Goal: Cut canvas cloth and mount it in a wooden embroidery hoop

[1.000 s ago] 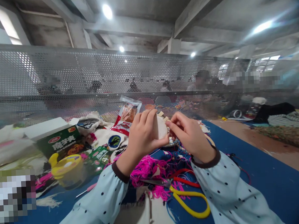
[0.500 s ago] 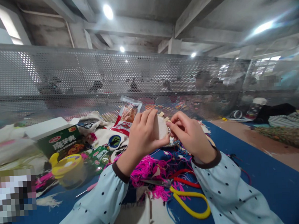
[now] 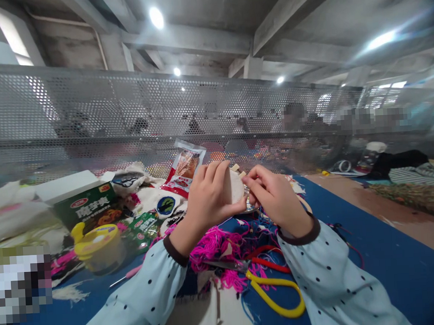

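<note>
My left hand (image 3: 211, 192) is wrapped round a small embroidery hoop (image 3: 235, 186) with cream cloth stretched over it, held upright above the table. Two little wooden blocks (image 3: 239, 171) stick out at the hoop's top right. Thumb and fingers of my right hand (image 3: 271, 191) are pinched together at the hoop's right rim, beside those blocks; whatever lies between the fingertips is hidden. Beneath the hands lies a heap of bright pink yarn (image 3: 217, 245). Scissors (image 3: 270, 281) with one red and one yellow handle rest on it, blades toward the left.
A green box (image 3: 80, 198), a yellow-topped tub (image 3: 100, 248) and a red snack packet (image 3: 184, 169) stand to the left and behind. Cream cloth (image 3: 196, 314) lies at the front edge. A perforated metal screen (image 3: 156, 107) bounds the blue table (image 3: 370, 237) at the back.
Very little differs. The right hand has shifted slightly at the hoop's rim, its fingers still pinched there; the left hand keeps its hold.
</note>
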